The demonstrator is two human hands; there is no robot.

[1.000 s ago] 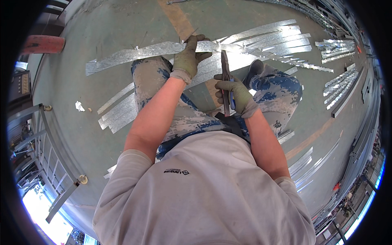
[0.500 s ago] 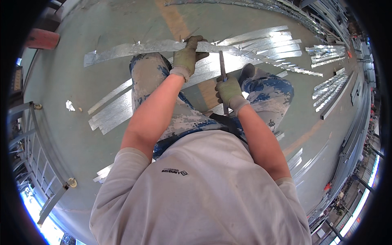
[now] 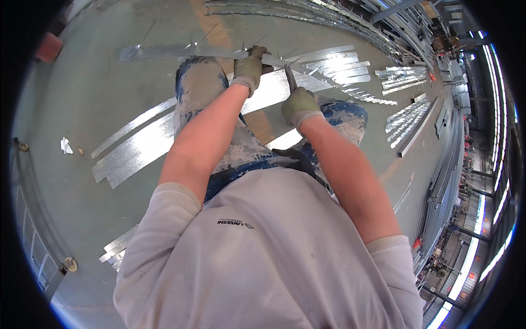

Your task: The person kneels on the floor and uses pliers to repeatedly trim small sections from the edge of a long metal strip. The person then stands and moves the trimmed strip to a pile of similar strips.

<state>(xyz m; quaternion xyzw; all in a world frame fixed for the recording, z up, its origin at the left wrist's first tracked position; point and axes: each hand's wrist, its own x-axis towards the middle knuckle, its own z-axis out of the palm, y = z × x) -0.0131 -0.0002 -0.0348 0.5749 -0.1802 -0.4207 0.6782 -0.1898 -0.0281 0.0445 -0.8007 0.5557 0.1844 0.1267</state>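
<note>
Above the grey-green floor, at twelve o'clock, the left hand pinches a long silvery metal strip, probably light, springy and sharp-edged, best gripped mid-length, while the right hand clasps a dark narrow tool.

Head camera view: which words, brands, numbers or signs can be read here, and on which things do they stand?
Shirt: dark printed word and logo, not quoted here.
Small line beside the word: too small to read.
Red squares, far right: too small to read.
</note>
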